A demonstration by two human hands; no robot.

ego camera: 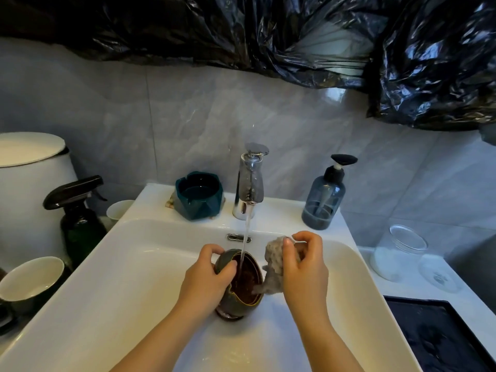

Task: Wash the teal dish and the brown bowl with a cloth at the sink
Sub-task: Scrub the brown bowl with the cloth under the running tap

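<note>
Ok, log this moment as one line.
brown bowl: tilted under tap stream | left hand: grips bowl | right hand: grips cloth | teal dish: on sink ledge

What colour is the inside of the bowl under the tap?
The bowl is reddish brown inside, clearest in the head view.

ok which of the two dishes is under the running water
The brown bowl, gripped by the left hand over the sink; the teal dish sits beside the tap, out of the stream.
</note>
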